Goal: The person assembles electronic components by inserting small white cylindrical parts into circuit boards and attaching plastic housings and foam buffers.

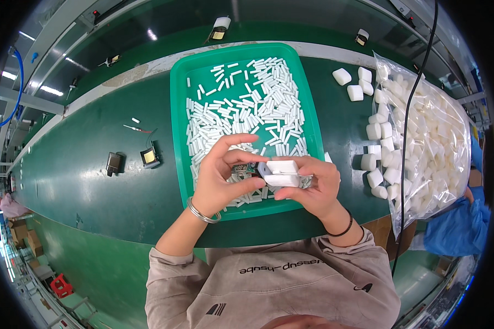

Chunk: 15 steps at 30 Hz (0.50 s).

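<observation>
R hand [321,186] holds wht rounded 2-half casing [282,181], blk pc [262,170] at end.

A white casing [282,180], showing two rounded, parallel sections with a narrow gap between, is held crosswise above the green tray [177,109]; a small dark piece [262,169] sits at its left end.

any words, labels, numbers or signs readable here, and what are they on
Grey shirt: a line of dark lettering across the chest, not copied here.
Same shirt: two small dark marks below the lettering.
White pieces in the right hand: no readable text.
Brown cartons: too small to tell.
</observation>
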{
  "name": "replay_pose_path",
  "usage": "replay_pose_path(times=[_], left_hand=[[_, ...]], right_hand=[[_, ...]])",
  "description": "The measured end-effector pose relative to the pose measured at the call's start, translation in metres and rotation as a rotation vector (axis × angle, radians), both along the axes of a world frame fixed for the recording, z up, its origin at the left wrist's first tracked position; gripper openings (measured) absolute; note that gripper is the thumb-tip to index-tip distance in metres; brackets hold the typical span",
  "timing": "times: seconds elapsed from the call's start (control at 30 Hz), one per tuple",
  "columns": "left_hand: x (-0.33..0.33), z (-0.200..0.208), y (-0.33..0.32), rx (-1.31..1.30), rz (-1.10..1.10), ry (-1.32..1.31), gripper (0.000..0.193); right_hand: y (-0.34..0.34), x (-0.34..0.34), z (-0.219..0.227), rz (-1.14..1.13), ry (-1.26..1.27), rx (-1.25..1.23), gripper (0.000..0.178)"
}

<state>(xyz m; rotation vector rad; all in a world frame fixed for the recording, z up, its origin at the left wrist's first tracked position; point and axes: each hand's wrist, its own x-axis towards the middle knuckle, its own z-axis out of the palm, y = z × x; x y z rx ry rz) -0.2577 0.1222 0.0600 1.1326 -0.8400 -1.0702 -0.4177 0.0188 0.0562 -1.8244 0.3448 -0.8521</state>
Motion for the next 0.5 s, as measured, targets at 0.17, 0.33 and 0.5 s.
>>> replay_pose_path(times=[0.17,0.33,0.5], left_hand=[[0.000,0.001,-0.001,0.001,-0.021,0.014,0.066],[-0.006,0.004,0.002,0.034,-0.036,-0.124,0.066],[-0.009,0.002,0.001,0.019,0.092,-0.325,0.057]], right_hand=[[-0.003,0.000,0.003,0.068,-0.042,0.069,0.028],[-0.003,-0.002,-0.004,0.065,-0.071,-0.028,0.034],[0.005,0.002,-0.015,-0.002,-0.117,0.083,0.036]])
